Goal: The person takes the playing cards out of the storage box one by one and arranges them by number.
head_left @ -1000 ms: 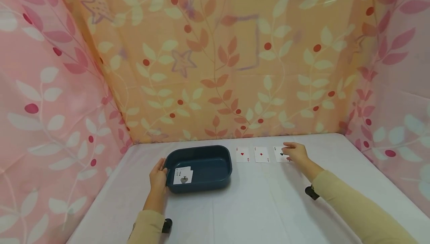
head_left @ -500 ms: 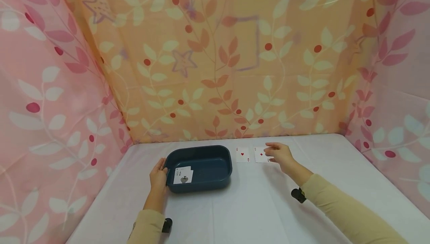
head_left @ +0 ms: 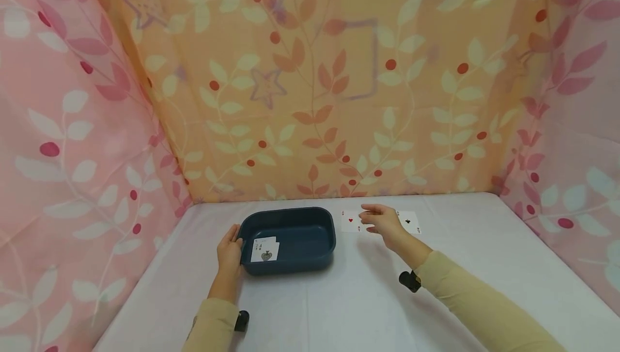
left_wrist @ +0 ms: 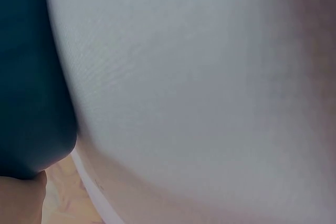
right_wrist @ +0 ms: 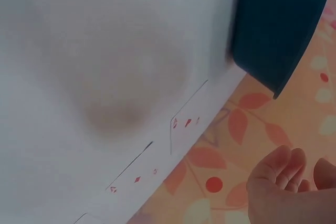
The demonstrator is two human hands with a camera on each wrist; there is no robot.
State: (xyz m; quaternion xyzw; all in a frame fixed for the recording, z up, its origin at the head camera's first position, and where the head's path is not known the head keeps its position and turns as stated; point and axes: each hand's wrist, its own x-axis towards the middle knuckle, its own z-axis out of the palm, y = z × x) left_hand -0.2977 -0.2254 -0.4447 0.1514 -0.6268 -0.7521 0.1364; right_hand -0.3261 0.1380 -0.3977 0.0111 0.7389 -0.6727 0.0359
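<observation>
My left hand grips the left end of a dark blue rectangular basin, thumb at the rim. Inside, at the basin's left, an ace of spades overlaps another card. Over the row of cards on the table hovers my right hand, fingers loosely bent and nothing held. It covers the ace of diamonds in the head view; the right wrist view shows that ace of diamonds flat on the table. To the hand's left lies an ace of hearts, and to its right an ace of clubs.
A white cloth covers the table. Behind the table's far edge hangs an orange leaf-patterned curtain. Pink patterned curtains close in the left and right sides. Small black devices are strapped under both wrists.
My right hand has moved left, from over the ace of clubs to over the ace of diamonds, uncovering the clubs. The left hand and basin stay in place.
</observation>
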